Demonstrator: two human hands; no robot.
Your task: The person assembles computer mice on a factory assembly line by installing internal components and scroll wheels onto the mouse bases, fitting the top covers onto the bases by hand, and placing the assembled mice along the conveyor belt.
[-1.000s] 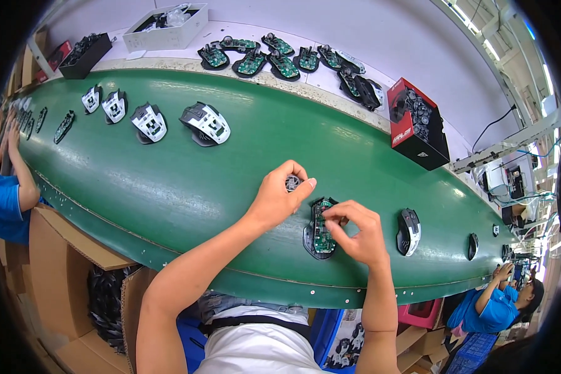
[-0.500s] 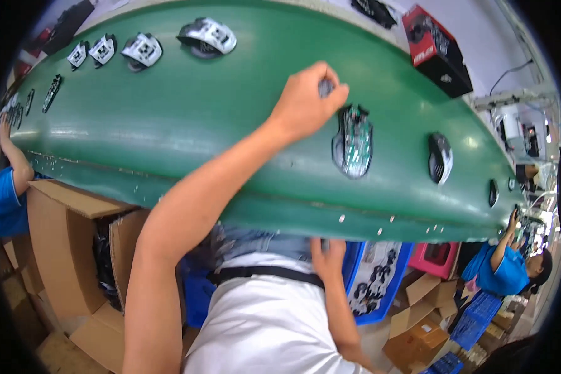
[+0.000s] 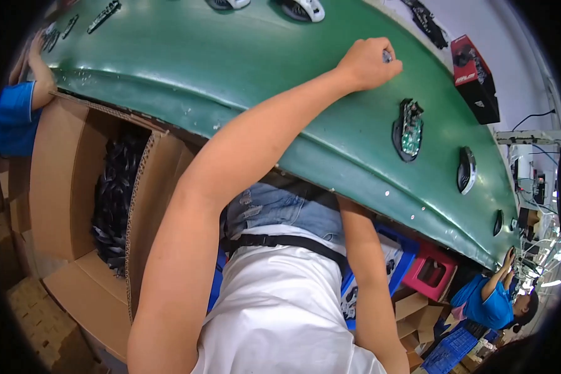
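Note:
My left hand (image 3: 371, 64) is held over the green conveyor belt (image 3: 255, 81), its fingers closed around a small greyish piece (image 3: 387, 57) whose kind I cannot make out. To its lower right lies an opened computer mouse base (image 3: 409, 131) with a green circuit board exposed. My right forearm (image 3: 366, 249) passes beneath the belt's near edge, so that hand is hidden. Further right on the belt is a dark mouse with a light side (image 3: 466, 170). White and black mouse parts (image 3: 302, 9) sit along the far side.
On the left stands an open cardboard box (image 3: 53, 181) holding black parts (image 3: 115, 206). A red and black box (image 3: 475, 78) rests beyond the belt. Under the belt are a blue bin (image 3: 402, 265) and a pink stool (image 3: 429, 271). Co-workers in blue work at both ends.
The view has shifted, so the belt's contents appear further right and higher. My right hand has gone from beside the blue bin to beneath the belt edge. My left hand stays closed.

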